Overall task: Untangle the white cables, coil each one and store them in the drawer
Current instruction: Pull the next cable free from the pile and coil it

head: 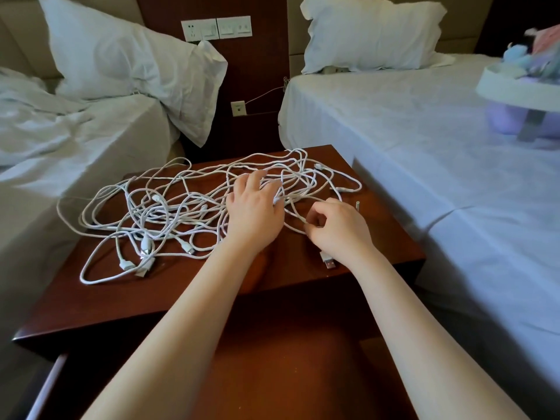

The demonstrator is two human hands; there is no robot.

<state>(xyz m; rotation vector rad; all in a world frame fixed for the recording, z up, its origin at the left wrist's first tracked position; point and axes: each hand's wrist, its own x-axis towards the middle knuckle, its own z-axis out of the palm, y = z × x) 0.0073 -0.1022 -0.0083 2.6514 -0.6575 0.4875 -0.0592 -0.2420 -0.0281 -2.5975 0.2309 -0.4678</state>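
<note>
A tangle of white cables [169, 204] sprawls over the dark wooden nightstand top [91, 292], with several plugs lying near its front left. My left hand [254, 210] rests on the right part of the tangle, fingers spread and hooked among the strands. My right hand [336, 228] pinches one white strand between thumb and fingers at the tangle's right edge. A USB plug [328, 262] lies on the wood just below that hand. The drawer [272, 359] stands pulled open under my forearms, its inside dark and bare where visible.
Two beds with white sheets flank the nightstand, left bed [60, 147] and right bed [454, 147], each with a pillow. A white basket [509, 86] with soft toys sits on the right bed. Wall sockets [216, 27] are behind. A small metal pin [357, 205] lies by the cables.
</note>
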